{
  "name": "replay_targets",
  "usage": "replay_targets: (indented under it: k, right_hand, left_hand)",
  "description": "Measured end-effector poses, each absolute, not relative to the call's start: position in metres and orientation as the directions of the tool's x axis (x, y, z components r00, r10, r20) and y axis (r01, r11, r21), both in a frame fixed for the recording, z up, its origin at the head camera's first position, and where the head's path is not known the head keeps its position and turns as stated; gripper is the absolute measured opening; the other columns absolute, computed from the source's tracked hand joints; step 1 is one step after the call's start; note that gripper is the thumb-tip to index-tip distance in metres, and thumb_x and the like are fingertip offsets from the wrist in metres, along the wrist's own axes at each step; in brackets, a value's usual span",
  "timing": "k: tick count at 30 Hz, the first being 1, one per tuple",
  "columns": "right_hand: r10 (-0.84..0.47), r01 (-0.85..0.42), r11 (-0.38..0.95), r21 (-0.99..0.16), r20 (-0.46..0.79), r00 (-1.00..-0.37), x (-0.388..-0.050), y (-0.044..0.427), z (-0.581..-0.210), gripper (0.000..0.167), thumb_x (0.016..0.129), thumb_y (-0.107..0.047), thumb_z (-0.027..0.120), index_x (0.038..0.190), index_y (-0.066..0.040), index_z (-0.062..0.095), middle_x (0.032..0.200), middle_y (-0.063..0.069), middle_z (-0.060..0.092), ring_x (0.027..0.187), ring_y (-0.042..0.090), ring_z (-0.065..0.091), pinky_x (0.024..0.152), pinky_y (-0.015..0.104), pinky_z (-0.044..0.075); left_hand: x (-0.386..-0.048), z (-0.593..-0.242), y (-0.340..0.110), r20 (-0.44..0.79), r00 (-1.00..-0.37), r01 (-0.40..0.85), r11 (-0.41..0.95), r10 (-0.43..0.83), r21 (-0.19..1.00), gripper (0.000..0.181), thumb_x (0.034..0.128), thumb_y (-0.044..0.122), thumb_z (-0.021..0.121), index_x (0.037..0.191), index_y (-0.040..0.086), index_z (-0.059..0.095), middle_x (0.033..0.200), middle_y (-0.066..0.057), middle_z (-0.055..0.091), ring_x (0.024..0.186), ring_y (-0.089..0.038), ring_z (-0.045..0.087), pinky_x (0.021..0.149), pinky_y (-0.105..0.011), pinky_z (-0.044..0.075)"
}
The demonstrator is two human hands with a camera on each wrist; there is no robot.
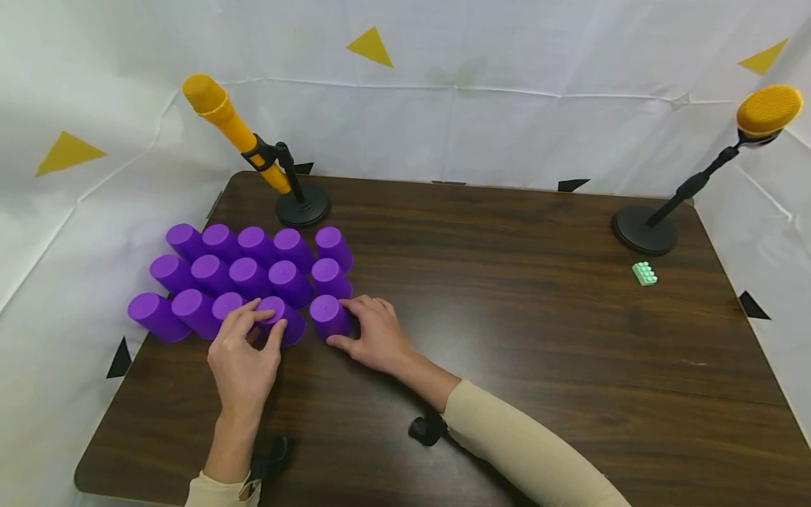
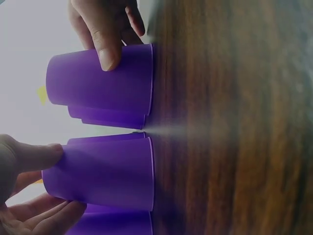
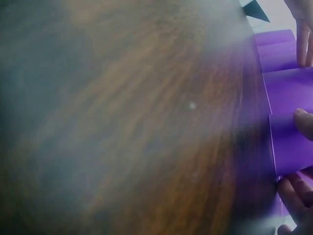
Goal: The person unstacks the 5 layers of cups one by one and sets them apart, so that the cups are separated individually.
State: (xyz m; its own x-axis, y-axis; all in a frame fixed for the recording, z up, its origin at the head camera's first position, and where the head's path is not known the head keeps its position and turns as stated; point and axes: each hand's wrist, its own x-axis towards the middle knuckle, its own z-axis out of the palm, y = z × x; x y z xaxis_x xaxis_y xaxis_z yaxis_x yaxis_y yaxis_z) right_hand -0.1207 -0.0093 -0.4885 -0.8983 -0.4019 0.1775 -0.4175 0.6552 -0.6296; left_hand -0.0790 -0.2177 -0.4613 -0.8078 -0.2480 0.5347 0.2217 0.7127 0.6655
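Purple cups stand upside down on the table in three rows, several to a row. In the head view my left hand (image 1: 243, 359) pinches the upper part of a front-row cup (image 1: 291, 329) between thumb and fingers; the left wrist view shows that cup (image 2: 102, 171) with its rim at the table. My right hand (image 1: 374, 334) holds the front cup of the right-end column (image 1: 328, 320), thumb on the near side and fingers at the far right. A narrow gap separates these two cups. My left fingers partly cover another front-row cup (image 1: 227, 303).
Behind the cups stands a yellow microphone (image 1: 234, 130) on a black stand (image 1: 303, 205). At the far right are a second yellow microphone (image 1: 768, 111) and its black base (image 1: 645, 230), with a mint-green toy brick (image 1: 645, 273) before it. White sheeting (image 1: 507, 49) surrounds the brown table (image 1: 507, 282).
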Motion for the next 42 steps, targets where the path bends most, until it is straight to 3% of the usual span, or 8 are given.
replay_targets:
  k: [30, 34, 42]
  right_hand:
    - [-0.398, -0.402, 0.656, -0.639, 0.159, -0.903, -0.124, -0.01, -0.493, 0.064, 0.082, -0.045, 0.078, 0.132, -0.01, 0.059, 0.122, 0.002, 0.063, 0.116, 0.016, 0.054, 0.11, 0.044, 0.029]
    - [-0.405, -0.403, 0.645, -0.65, 0.156, -0.901, -0.124, -0.009, -0.492, 0.064, 0.082, -0.045, 0.078, 0.133, -0.01, 0.059, 0.122, 0.002, 0.062, 0.117, 0.016, 0.054, 0.111, 0.043, 0.03]
    - [-0.423, -0.419, 0.611, -0.672, 0.171, -0.89, -0.12, 0.008, -0.486, 0.06, 0.083, -0.042, 0.078, 0.132, -0.011, 0.06, 0.124, 0.001, 0.061, 0.118, 0.017, 0.053, 0.109, 0.045, 0.03]
  left_hand:
    - [-0.078, -0.461, -0.217, 0.533, -0.811, 0.219, 0.719, -0.242, 0.659, 0.021, 0.0716, 0.0, 0.086, 0.088, 0.0, 0.073, 0.117, -0.01, 0.068, 0.106, -0.027, 0.064, 0.08, -0.015, 0.05]
    - [-0.077, -0.463, -0.217, 0.529, -0.813, 0.211, 0.722, -0.245, 0.659, 0.025, 0.0709, -0.002, 0.086, 0.093, 0.001, 0.074, 0.118, -0.011, 0.067, 0.108, -0.027, 0.063, 0.08, -0.019, 0.052]
    - [-0.073, -0.458, -0.218, 0.549, -0.799, 0.224, 0.726, -0.245, 0.65, 0.031, 0.0714, -0.001, 0.086, 0.1, 0.003, 0.074, 0.119, -0.01, 0.067, 0.111, -0.025, 0.062, 0.081, -0.015, 0.05]
